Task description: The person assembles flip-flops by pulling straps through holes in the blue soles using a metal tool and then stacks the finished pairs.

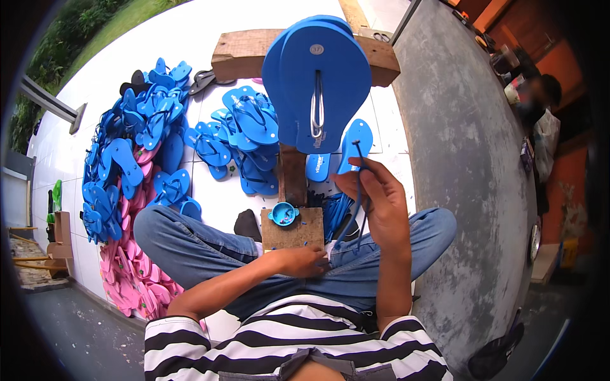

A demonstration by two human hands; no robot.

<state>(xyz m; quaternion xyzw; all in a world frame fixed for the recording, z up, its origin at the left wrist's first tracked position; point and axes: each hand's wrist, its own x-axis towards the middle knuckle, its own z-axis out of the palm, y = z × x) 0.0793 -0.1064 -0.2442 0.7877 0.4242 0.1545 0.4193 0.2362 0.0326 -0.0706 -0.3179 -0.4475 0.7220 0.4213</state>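
My right hand (383, 203) is raised over my right thigh, its fingers pinching a dark blue flip-flop strap (359, 190) whose ends hang down. My left hand (302, 261) is low at the near edge of a small wooden board (279, 237); its fingers are blurred and partly hidden. On the board stands a small blue bowl (283, 214) with bits in it. Ahead, blue flip-flop soles (298, 76) are stacked on a wooden stand (248, 49), with a metal loop (317, 108) on the top sole. A bundle of blue straps (337, 213) lies beside the board.
Piles of blue flip-flops (127, 159) and pink flip-flops (136, 279) lie on the white tiles to the left. More blue flip-flops (251, 117) are heaped nearer the stand. A grey concrete strip (470, 152) runs along the right. A person (537, 95) is at the far right.
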